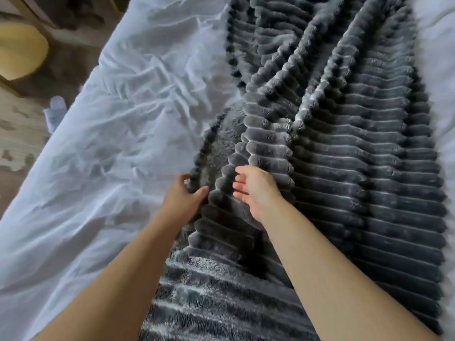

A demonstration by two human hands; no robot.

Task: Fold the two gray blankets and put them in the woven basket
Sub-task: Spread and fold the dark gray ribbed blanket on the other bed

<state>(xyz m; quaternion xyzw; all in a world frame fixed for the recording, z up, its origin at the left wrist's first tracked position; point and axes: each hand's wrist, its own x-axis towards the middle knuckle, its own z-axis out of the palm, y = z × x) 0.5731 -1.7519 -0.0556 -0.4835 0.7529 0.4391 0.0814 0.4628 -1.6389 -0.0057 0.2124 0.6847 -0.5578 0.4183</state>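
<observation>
Blanket: I see a gray blanket (344,156), plush with raised ribs, spread lengthwise on the white sheet (110,143), its left edge rumpled and folded over.
Left hand (183,200): my thumb and fingers pinch that blanket's left edge.
Right hand (256,190): fingers spread and loose over the ribs, holding nothing.
Floor: a yellow seat (22,50) at upper left.

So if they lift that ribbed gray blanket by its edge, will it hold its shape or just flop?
Probably flop: the gray blanket already lies in loose folds over the white sheet. Its thick plush ribs suggest some weight, so it would likely sag. The left hand touches its edge; the right hand hovers open.
</observation>
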